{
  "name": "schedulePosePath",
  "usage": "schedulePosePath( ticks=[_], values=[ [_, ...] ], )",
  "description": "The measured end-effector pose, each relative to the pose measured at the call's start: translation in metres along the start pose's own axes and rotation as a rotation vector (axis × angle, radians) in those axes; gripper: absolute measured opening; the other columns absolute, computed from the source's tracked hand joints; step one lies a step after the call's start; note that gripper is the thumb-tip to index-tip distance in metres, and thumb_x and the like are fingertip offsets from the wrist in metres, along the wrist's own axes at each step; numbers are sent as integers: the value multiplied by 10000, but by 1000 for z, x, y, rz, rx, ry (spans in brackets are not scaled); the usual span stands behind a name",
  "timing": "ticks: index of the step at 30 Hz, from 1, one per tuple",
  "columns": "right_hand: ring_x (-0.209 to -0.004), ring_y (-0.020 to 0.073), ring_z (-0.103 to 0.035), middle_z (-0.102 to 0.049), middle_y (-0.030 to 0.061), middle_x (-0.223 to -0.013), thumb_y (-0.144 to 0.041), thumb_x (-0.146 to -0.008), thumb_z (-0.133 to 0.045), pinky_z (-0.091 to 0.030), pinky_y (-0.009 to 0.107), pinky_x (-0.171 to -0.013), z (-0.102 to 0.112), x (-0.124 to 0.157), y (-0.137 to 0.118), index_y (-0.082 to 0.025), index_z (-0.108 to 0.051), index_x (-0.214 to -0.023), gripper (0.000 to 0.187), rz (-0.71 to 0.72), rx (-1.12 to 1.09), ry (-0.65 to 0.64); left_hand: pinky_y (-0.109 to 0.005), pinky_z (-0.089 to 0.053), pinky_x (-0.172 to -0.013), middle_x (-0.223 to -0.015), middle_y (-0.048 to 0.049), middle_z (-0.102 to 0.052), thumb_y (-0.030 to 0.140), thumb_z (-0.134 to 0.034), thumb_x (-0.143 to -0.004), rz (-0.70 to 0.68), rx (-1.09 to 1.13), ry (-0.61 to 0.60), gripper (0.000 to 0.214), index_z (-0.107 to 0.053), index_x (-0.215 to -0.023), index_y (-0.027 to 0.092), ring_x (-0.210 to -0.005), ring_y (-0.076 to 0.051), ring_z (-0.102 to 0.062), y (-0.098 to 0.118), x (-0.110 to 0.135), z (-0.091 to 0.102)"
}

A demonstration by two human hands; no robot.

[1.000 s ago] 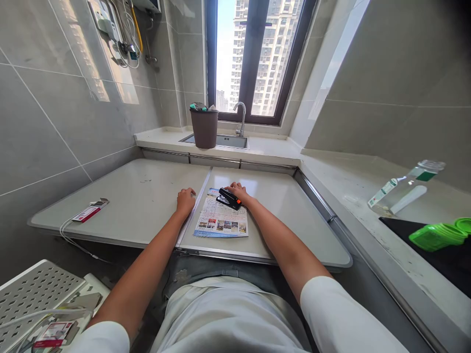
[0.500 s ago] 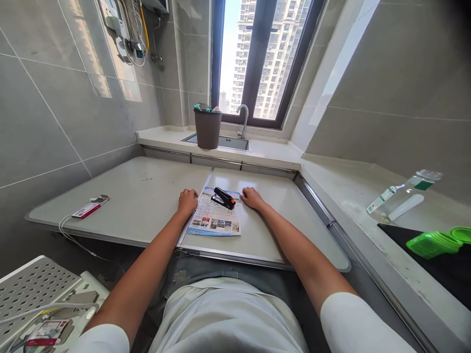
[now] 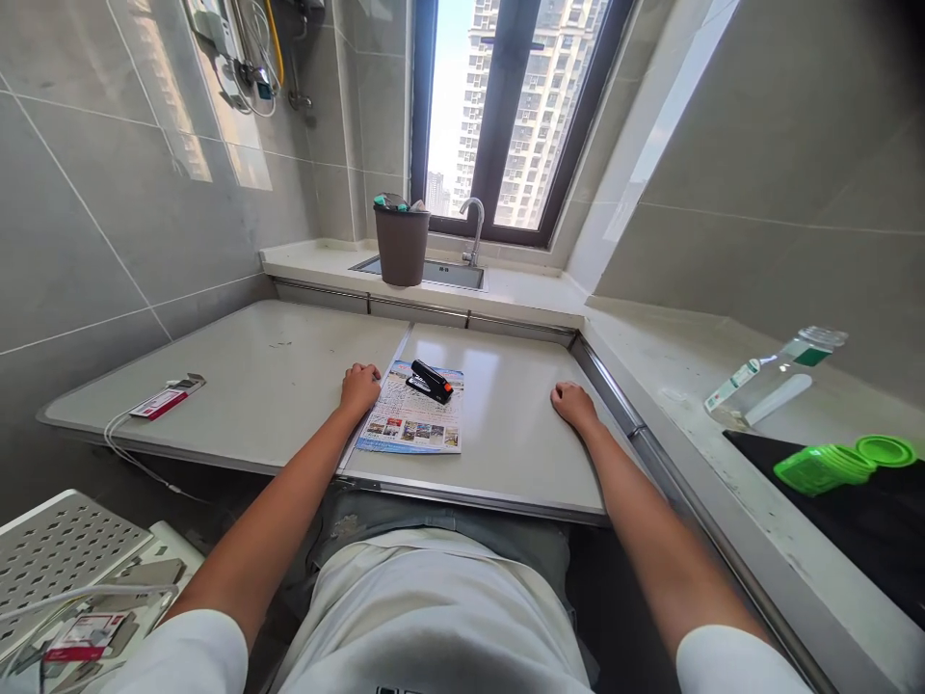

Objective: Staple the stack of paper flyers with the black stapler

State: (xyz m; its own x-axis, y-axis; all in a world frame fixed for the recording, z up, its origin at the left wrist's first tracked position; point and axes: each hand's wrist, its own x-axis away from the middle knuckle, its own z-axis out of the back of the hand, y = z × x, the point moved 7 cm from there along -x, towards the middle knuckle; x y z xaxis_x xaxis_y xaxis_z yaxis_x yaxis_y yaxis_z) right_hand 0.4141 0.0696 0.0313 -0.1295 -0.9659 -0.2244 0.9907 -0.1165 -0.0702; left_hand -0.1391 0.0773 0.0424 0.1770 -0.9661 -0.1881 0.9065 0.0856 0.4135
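Note:
A black stapler [image 3: 431, 380] with an orange end lies on a printed leaflet [image 3: 411, 434] on the white folding table [image 3: 506, 463]. The leaflet carries text and a row of small colour photos. My left hand [image 3: 359, 388] rests on the table just beside the leaflet's left edge, fingers curled in and nothing visible in them. Well to the right of the leaflet, my right hand [image 3: 575, 403] rests on the table in a loose fist, with nothing seen in it. Neither hand touches the stapler.
A red-and-white box [image 3: 159, 403] with a cable lies at the table's left. Behind the table, a brown bin [image 3: 402, 246] stands by the sink [image 3: 452, 275]. On the right counter are a clear bottle [image 3: 784, 376] and a green container [image 3: 824, 469]. A perforated white rack [image 3: 68, 545] stands lower left.
My right hand has moved right, away from the leaflet's edge. My left hand stays beside the leaflet, and the stapler remains on it. The whole view has shifted slightly.

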Motion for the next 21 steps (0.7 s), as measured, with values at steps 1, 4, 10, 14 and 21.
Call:
schedulePosePath(
  ticks=[1,4,10,14,21],
  values=[
    [-1089,277,-732,-790,191,-1213,-266,-1088,-461,-472,336,-844,0,0,-1,-166,-808,-1083,361,-1,-7,2,-400,-472,-1127,-1408,-185,-655,82,-549,-945,-2,-5,-1,370,-782,-1212,187,-1335,-341,-597,0,0,0],
    [-1081,275,-730,-795,183,-1201,-272,-1089,-472,-468,334,-837,1,0,-3,-177,-814,-1080,355,-3,-25,7,-402,-468,-1129,-1419,-189,-652,86,-550,-946,-6,-16,-5,366,-778,-1214,185,-1342,-344,-591,0,0,2],
    [-1091,273,-729,-797,178,-1213,-261,-1086,-483,-472,334,-855,7,4,-5,-188,-821,-1071,346,-15,-34,7,-408,-477,-1137,-1403,-180,-661,98,-578,-932,-3,-16,-1,342,-784,-1187,196,-1337,-348,-598,0,-1,2],
    [-1111,284,-728,-793,192,-1235,-256,-1084,-487,-481,343,-871,10,7,-9,-183,-824,-1083,345,-27,-42,7,-413,-480,-1156,-1413,-183,-659,92,-579,-934,0,-9,6,346,-788,-1189,196,-1345,-347,-605,0,-1,2],
    [-1023,277,-727,-790,183,-1133,-231,-1062,-508,-476,337,-830,21,8,-47,-183,-801,-981,308,13,-127,4,-408,-469,-1159,-1409,-189,-657,75,-587,-927,4,16,3,342,-784,-1183,188,-1357,-353,-601,0,-1,1]
  ],
)
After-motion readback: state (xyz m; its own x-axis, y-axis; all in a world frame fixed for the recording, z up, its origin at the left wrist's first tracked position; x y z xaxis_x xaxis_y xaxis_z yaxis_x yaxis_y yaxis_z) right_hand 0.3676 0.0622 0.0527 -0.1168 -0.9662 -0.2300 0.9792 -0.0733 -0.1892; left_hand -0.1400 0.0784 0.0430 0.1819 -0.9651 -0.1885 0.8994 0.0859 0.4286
